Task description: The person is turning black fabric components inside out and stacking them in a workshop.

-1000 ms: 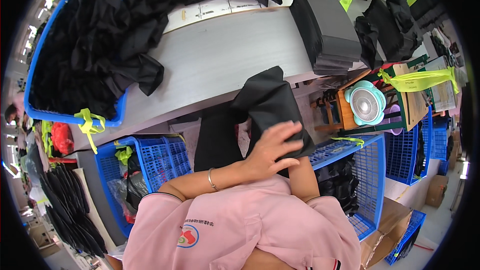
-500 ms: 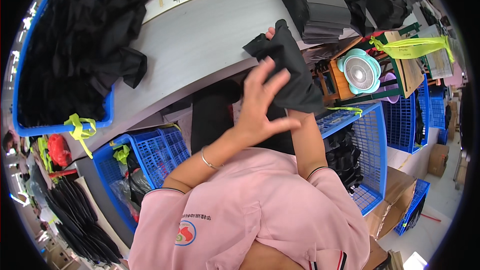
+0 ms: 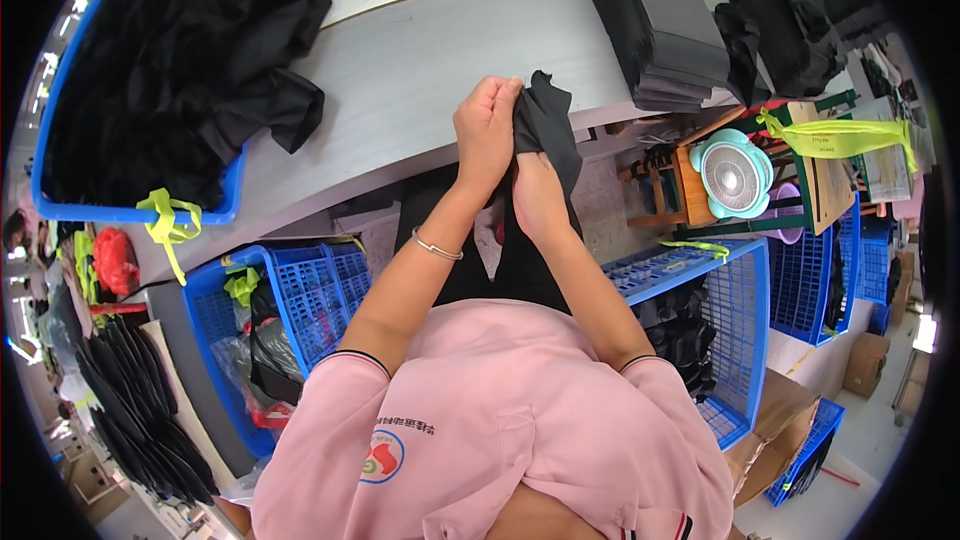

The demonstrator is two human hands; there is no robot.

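A small black fabric piece [image 3: 548, 125] hangs between my hands, in front of the table's near edge. My left hand [image 3: 487, 130] is closed, with thumb and fingers pinched at the left edge of the cloth. Lower and to the right, my right hand [image 3: 540, 195] reaches up into or under the same cloth. Its fingers are covered by the fabric, so their pose is hidden. A loose flap of the piece falls along the right side of that hand.
On the grey table [image 3: 430, 60], a blue crate [image 3: 140, 212] heaped with black cloth stands at left, a stack of dark flat pieces [image 3: 665, 30] at right. Blue crates [image 3: 745, 340] flank my legs. A turquoise fan [image 3: 735, 175] sits on a wooden stool at right.
The cloth has slid off my right forearm and is now around the fingers only. My left hand, spread open before, has moved up and closed on its edge.
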